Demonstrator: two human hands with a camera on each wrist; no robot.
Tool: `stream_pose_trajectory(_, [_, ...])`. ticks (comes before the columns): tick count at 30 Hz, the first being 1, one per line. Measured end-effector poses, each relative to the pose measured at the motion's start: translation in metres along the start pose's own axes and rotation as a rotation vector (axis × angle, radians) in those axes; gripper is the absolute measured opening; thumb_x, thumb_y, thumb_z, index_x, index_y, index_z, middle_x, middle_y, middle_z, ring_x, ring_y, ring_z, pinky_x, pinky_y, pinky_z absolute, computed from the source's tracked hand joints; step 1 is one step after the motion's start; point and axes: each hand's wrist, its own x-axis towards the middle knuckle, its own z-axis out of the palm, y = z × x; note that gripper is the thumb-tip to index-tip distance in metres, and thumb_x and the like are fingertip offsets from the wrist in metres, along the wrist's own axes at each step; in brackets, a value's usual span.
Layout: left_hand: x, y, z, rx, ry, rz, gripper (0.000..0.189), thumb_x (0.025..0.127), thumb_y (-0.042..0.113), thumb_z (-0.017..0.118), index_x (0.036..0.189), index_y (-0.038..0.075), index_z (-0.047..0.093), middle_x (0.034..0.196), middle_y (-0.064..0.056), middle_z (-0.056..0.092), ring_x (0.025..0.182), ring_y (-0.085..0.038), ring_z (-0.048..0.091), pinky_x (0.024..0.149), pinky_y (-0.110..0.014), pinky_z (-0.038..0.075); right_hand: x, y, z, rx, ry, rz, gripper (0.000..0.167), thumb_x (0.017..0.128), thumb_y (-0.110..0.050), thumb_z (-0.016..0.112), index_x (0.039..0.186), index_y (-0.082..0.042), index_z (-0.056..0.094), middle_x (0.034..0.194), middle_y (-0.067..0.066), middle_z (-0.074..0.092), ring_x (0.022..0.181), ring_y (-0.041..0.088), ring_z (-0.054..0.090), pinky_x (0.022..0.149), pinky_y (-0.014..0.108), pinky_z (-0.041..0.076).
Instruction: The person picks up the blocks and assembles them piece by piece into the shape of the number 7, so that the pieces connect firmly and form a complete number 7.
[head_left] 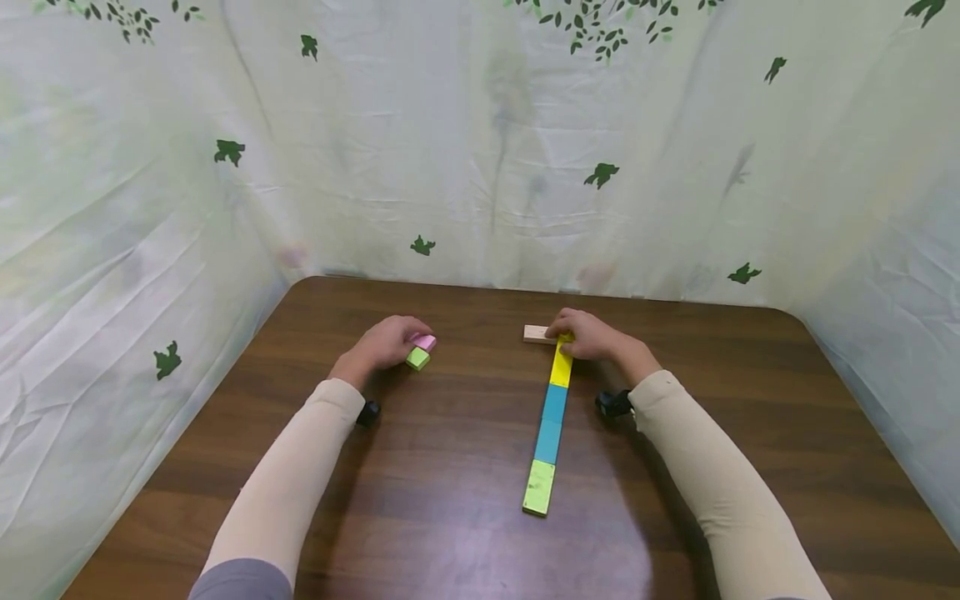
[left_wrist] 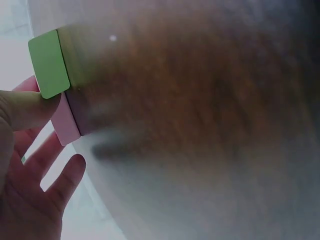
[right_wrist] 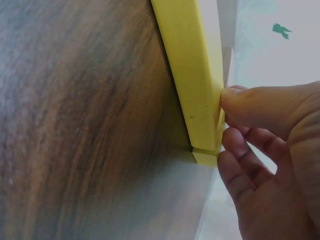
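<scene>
My left hand (head_left: 386, 342) is at the left part of the table, its thumb and fingers pinching a pink block (head_left: 425, 342). Touching that block is a green block (head_left: 417, 358); in the left wrist view the thumb lies between the green block (left_wrist: 50, 64) and the pink block (left_wrist: 66, 122). Toward the far side, my right hand (head_left: 592, 335) grips the far end of a yellow block (head_left: 561, 367), thumb against its side in the right wrist view. Another yellow piece (right_wrist: 204, 158) shows at that end. Two blue blocks (head_left: 551, 421) and a green block (head_left: 539, 487) continue the row toward me.
A plain wooden block (head_left: 537, 334) lies crosswise left of the right hand's fingertips. The brown table (head_left: 450, 433) ends at a white curtain (head_left: 465, 150) with leaf prints. Dark wrist cameras (head_left: 613, 403) sit under both wrists.
</scene>
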Motion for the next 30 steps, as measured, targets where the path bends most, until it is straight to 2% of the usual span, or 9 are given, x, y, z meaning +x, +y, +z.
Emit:
stream_pose_trajectory(6, [-0.002,-0.001,-0.002,-0.024,0.008,-0.073,0.039,0.091,0.002,0.056,0.128,0.006,0.066,0.127,-0.015,0.067,0.113,-0.030,0.059,0.101,-0.047,0.047,0.000,-0.001,-0.001,-0.001,0.003,0.003,0.036,0.089,0.000,0.058,0.123,-0.002,0.068,0.122,0.016,0.059,0.111,0.033,0.056,0.100,0.048,0.048])
stream_pose_trajectory(12, [0.001,-0.004,0.000,-0.018,0.019,-0.082,0.038,0.091,0.006,0.058,0.129,0.006,0.065,0.127,-0.016,0.067,0.113,-0.030,0.059,0.101,-0.048,0.046,-0.001,-0.001,0.000,0.004,0.004,-0.008,0.036,0.089,0.000,0.058,0.123,-0.002,0.068,0.123,0.017,0.059,0.112,0.034,0.056,0.100,0.050,0.047])
stream_pose_trajectory(21, [0.007,0.005,-0.003,-0.030,0.108,-0.011,0.034,0.091,0.005,0.057,0.124,0.003,0.067,0.123,-0.016,0.069,0.112,-0.032,0.062,0.101,-0.048,0.047,-0.002,0.001,0.002,0.015,0.006,-0.009,0.037,0.089,0.000,0.057,0.124,-0.002,0.068,0.124,0.017,0.059,0.113,0.034,0.056,0.101,0.050,0.047])
stream_pose_trajectory(30, [0.014,0.027,0.004,-0.098,0.102,-0.013,0.035,0.092,0.011,0.061,0.127,0.008,0.067,0.127,-0.013,0.067,0.114,-0.029,0.060,0.104,-0.047,0.046,-0.001,-0.001,0.003,0.027,0.011,0.008,0.036,0.089,0.001,0.057,0.124,-0.003,0.068,0.123,0.016,0.059,0.113,0.033,0.056,0.100,0.049,0.048])
